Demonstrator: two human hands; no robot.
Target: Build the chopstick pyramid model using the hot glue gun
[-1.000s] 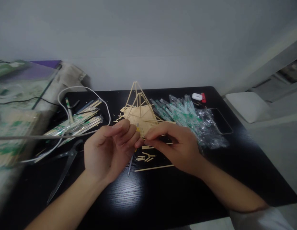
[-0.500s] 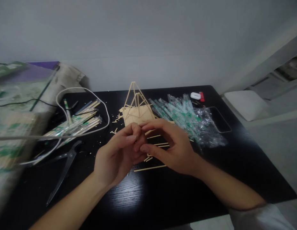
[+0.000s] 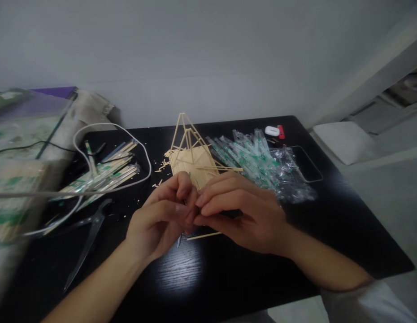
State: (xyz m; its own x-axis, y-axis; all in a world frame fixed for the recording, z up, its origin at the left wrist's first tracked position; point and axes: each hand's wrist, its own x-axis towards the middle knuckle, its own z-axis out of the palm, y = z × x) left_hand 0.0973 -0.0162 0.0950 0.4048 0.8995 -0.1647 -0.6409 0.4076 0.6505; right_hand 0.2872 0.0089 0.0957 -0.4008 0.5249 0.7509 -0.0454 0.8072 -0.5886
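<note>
Head view: left hand [image 3: 156, 224] and right hand [image 3: 245, 208] meet fingertip to fingertip, probably steadying something small; grip contents hidden, cannot tell. Stick frame [image 3: 191, 148] rises from stick mat [image 3: 204, 155] just beyond, seemingly kept within reach.

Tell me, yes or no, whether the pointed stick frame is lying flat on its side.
No, the stick frame stands upright, its peak rising above the flat sticks.
</note>
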